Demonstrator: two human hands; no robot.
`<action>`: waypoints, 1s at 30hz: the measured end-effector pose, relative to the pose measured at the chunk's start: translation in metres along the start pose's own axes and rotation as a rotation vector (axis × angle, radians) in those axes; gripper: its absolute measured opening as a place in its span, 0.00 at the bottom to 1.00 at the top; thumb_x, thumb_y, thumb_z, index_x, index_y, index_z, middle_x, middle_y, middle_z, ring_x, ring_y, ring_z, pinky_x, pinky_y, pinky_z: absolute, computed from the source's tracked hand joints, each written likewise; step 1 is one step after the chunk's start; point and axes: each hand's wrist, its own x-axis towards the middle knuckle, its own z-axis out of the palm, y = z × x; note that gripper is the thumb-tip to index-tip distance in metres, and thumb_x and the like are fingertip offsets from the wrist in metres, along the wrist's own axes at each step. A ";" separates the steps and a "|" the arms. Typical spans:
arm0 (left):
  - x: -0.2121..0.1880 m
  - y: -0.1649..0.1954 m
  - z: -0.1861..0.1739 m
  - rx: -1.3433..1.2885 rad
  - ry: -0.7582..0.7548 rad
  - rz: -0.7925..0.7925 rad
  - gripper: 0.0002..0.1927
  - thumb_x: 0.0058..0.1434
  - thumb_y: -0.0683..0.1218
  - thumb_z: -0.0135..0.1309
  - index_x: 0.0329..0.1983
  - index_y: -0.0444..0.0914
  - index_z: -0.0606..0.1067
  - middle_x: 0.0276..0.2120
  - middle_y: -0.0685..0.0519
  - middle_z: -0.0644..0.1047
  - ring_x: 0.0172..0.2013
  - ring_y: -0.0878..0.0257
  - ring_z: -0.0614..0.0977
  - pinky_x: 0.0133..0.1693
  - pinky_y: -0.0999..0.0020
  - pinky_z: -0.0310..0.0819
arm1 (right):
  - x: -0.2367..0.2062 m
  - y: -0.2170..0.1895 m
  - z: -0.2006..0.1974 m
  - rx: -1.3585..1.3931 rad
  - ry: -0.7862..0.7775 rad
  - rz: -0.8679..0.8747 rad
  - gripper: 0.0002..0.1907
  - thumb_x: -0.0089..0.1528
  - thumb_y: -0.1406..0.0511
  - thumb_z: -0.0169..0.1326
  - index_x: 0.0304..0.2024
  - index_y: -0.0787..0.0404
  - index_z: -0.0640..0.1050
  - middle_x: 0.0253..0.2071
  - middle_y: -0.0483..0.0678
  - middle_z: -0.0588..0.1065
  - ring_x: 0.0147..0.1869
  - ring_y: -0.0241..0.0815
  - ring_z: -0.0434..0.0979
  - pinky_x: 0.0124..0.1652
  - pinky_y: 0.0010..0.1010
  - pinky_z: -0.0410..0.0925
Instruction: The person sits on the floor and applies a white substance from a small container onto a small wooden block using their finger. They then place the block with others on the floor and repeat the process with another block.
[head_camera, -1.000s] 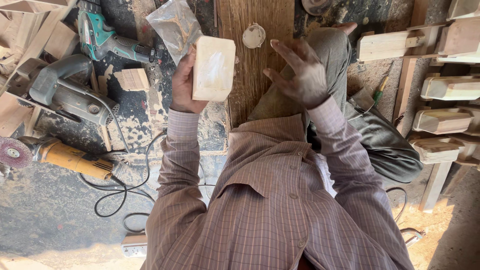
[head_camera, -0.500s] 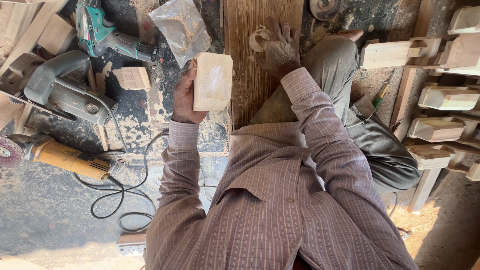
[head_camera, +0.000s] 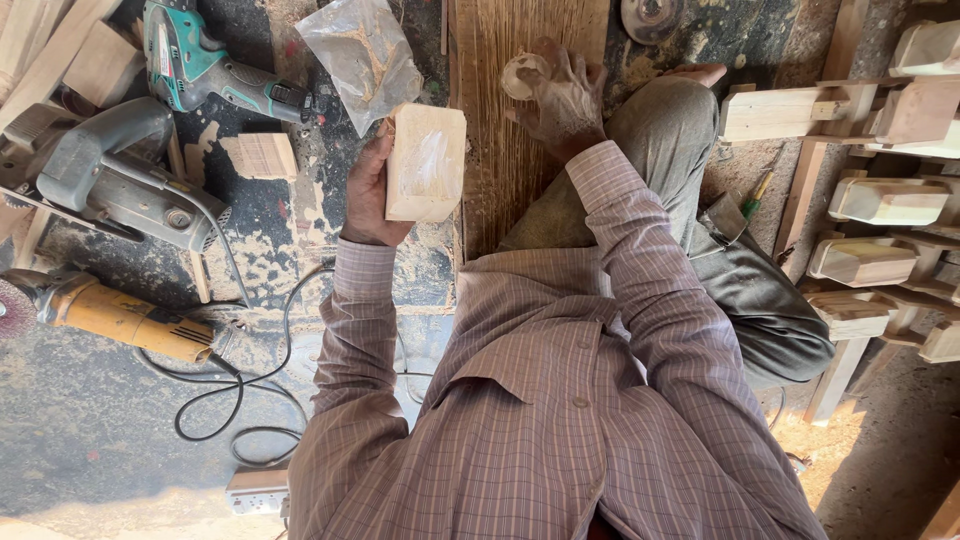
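Note:
My left hand holds a pale rectangular wooden block upright above the floor, fingers wrapped along its left edge. My right hand is stretched forward onto a long wooden plank, its fingers closing over a small round pale disc lying on the plank. My bent right leg in grey trousers rests beside the plank.
To the left lie a teal power drill, a grey circular saw, a yellow angle grinder with black cable, a small wood block and a clear plastic bag. Shaped wooden pieces are stacked at right. A power strip sits near my torso.
My right hand has moved from beside the block forward onto the plank and now covers the round disc. The left hand keeps holding the block, nearly still.

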 end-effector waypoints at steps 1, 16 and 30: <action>0.000 0.000 0.000 0.002 0.009 -0.004 0.27 0.71 0.53 0.54 0.69 0.38 0.69 0.60 0.47 0.78 0.59 0.53 0.82 0.58 0.52 0.81 | -0.001 0.001 -0.003 0.034 -0.006 0.024 0.33 0.56 0.43 0.70 0.55 0.54 0.82 0.71 0.54 0.59 0.68 0.63 0.59 0.61 0.66 0.51; 0.001 -0.004 0.009 -0.024 -0.086 -0.048 0.27 0.72 0.52 0.51 0.71 0.37 0.66 0.60 0.46 0.77 0.56 0.55 0.83 0.56 0.55 0.82 | -0.009 0.004 -0.047 0.454 -0.005 -0.012 0.17 0.58 0.64 0.69 0.47 0.62 0.80 0.72 0.62 0.63 0.76 0.62 0.58 0.66 0.60 0.60; 0.011 -0.025 0.031 -0.024 -0.163 -0.143 0.28 0.72 0.52 0.52 0.71 0.36 0.64 0.60 0.46 0.77 0.58 0.56 0.82 0.58 0.58 0.81 | -0.081 -0.090 -0.161 -0.075 0.295 -0.356 0.37 0.65 0.68 0.65 0.73 0.35 0.67 0.53 0.45 0.77 0.46 0.42 0.79 0.44 0.40 0.71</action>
